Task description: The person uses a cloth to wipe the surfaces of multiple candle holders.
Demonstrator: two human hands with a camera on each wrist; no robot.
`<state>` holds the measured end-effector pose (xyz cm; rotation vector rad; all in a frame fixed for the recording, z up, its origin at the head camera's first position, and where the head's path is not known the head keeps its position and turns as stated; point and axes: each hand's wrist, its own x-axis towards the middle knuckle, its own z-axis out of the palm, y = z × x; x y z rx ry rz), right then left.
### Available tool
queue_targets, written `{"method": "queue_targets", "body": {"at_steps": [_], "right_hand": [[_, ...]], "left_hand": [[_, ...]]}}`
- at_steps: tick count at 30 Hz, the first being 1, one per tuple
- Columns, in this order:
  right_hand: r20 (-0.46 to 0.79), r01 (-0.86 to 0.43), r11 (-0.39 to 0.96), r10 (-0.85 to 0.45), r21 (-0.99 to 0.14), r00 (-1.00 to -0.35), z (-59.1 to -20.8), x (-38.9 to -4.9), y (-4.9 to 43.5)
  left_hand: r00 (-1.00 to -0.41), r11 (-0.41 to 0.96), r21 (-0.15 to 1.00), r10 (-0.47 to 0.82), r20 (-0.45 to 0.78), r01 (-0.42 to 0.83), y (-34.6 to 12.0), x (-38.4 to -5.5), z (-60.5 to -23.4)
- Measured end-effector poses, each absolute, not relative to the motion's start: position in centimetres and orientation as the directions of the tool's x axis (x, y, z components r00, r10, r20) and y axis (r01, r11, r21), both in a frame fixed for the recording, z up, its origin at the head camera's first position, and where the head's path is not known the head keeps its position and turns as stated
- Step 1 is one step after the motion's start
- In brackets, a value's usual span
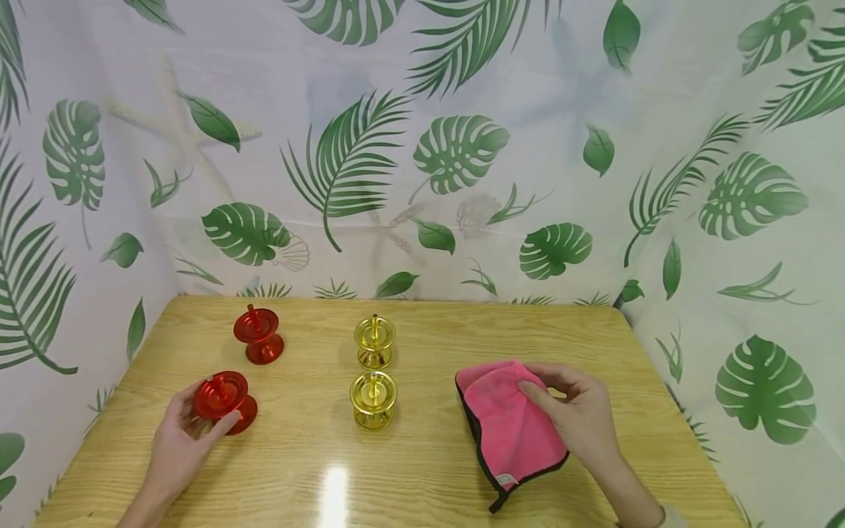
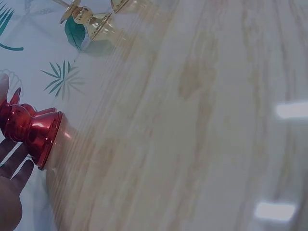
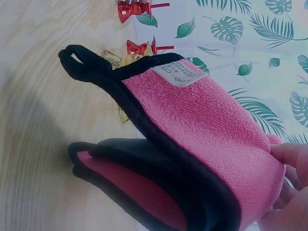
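At the left of the table, my left hand (image 1: 177, 441) grips a shiny red candle holder (image 1: 221, 394), thumb at its near side and fingers behind. In the left wrist view, the base of this red candle holder (image 2: 44, 137) is right at the tabletop. My right hand (image 1: 586, 416) pinches a folded pink cloth (image 1: 511, 419) by its upper part. The cloth has a black border, a small white label (image 3: 180, 73) and a black hanging loop (image 3: 77, 60), and it hangs over the right side of the table.
A second red candle holder (image 1: 260, 336) stands behind the held one. Two gold candle holders, one farther (image 1: 374, 339) and one nearer (image 1: 373, 402), stand mid-table. The wooden table (image 1: 297, 469) meets a leaf-patterned curtain (image 1: 370, 264) at its back and sides.
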<state>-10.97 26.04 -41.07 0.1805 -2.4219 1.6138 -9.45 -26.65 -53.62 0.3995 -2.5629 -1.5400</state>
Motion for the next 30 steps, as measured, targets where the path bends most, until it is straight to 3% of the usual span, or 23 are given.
{"method": "queue_targets", "body": {"at_steps": [7,15,30], "right_hand": [[0.248,-0.226,0.372,0.014,-0.901,-0.969,-41.1,-11.0,25.8],[0.243,-0.218,0.372,0.021,-0.902,-0.97,-40.9,-10.9,25.5],[0.274,-0.254,0.349,0.008,-0.902,-0.962,-40.5,-10.9,25.2]], "left_hand": [[-0.937,0.447,0.879,-0.348,-0.002,-0.168,-26.4,-9.5,-53.4],[-0.915,0.473,0.88,-0.374,0.152,-0.046,-25.3,-9.6,-52.4],[-0.922,0.471,0.862,-0.218,0.321,0.189,-20.9,-9.9,-48.0]]}}
